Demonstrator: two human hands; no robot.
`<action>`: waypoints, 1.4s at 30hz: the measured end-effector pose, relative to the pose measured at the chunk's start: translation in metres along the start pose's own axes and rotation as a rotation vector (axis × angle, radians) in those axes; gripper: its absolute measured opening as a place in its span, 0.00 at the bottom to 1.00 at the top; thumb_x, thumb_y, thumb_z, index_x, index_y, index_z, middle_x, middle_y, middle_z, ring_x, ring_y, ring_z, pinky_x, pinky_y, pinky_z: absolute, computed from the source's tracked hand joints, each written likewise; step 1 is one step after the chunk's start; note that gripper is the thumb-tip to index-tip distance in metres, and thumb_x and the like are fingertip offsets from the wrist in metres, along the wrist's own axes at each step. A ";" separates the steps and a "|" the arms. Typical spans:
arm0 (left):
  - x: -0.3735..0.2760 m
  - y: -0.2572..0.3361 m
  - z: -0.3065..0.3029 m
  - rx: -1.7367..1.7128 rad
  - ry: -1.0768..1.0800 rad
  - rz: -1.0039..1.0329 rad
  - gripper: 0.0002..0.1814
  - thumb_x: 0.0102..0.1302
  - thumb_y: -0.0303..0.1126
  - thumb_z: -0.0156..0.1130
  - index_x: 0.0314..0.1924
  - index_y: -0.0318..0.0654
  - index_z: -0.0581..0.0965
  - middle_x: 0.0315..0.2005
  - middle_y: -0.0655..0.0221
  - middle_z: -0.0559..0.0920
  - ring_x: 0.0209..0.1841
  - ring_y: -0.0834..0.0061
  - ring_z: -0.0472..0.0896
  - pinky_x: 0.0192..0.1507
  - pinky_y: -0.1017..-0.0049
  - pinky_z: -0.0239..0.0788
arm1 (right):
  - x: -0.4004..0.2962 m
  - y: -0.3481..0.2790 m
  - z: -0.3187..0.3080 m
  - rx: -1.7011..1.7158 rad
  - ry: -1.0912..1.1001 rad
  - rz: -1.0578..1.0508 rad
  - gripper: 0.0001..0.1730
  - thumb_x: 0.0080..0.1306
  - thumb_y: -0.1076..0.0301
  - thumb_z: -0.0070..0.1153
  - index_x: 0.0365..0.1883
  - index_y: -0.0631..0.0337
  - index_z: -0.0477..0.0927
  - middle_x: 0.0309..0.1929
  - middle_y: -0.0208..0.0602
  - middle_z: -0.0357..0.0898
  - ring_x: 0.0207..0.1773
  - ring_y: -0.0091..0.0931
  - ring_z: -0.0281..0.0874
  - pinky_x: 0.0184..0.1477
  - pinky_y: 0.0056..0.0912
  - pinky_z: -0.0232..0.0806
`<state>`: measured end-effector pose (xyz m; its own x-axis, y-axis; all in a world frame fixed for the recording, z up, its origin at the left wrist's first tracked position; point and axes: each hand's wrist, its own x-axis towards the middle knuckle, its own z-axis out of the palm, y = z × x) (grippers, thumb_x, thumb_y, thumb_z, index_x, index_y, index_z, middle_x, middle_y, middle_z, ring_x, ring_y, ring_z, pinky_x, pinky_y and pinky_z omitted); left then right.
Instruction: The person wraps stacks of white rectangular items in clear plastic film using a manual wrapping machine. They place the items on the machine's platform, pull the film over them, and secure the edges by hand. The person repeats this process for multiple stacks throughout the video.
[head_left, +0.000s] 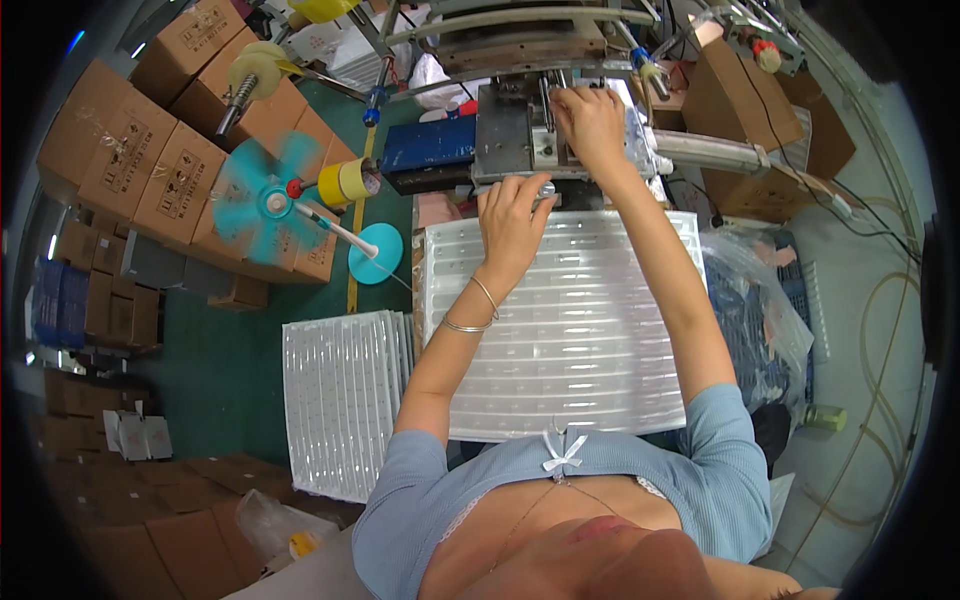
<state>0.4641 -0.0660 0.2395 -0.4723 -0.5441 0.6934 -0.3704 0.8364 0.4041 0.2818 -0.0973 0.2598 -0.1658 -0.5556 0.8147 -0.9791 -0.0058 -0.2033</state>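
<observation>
My left hand (514, 225) pinches a small clear round piece (547, 190) between thumb and fingers, just above the far edge of a large tray (555, 322). The tray is white and ribbed, with several rows that look covered in clear plastic. Farther off, my right hand (594, 127) reaches over the metal bed of a bench machine (506, 127), its curled fingertips beside a shiny metal rod (546, 105). Whether those fingers hold anything is hidden. A pale block (544, 146) sits on the bed, left of the right hand.
A turquoise fan (277, 201) spins at the left, near yellow tape rolls (349, 182). Stacked cartons (124, 154) stand behind it. A blue metal box (429, 144) adjoins the machine. More ribbed trays (337, 405) lean at the left; a plastic-covered blue crate (765, 322) lies right.
</observation>
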 end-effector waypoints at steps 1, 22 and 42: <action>-0.006 0.001 0.001 0.004 0.009 0.027 0.15 0.54 0.31 0.64 0.44 0.45 0.77 0.29 0.71 0.77 0.33 0.70 0.74 0.43 0.69 0.59 | -0.004 0.000 -0.003 0.012 -0.003 0.009 0.12 0.55 0.63 0.59 0.39 0.50 0.79 0.35 0.33 0.78 0.42 0.34 0.75 0.54 0.46 0.58; -0.060 0.021 0.065 0.357 -0.572 0.094 0.05 0.52 0.31 0.63 0.31 0.43 0.78 0.29 0.68 0.78 0.36 0.69 0.76 0.40 0.67 0.58 | -0.164 0.028 -0.098 0.311 -0.625 0.251 0.12 0.50 0.69 0.63 0.32 0.57 0.75 0.34 0.34 0.74 0.41 0.35 0.73 0.42 0.37 0.65; -0.024 -0.019 -0.002 -0.068 0.072 -0.131 0.11 0.53 0.23 0.56 0.38 0.41 0.79 0.33 0.68 0.80 0.39 0.66 0.73 0.43 0.71 0.63 | -0.120 0.031 -0.092 0.991 -0.384 0.750 0.14 0.63 0.70 0.53 0.47 0.63 0.77 0.45 0.31 0.78 0.43 0.19 0.74 0.43 0.21 0.69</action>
<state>0.4845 -0.0691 0.2166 -0.3644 -0.6448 0.6719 -0.3688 0.7624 0.5317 0.2608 0.0456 0.2061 -0.4261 -0.8913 0.1552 -0.1321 -0.1084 -0.9853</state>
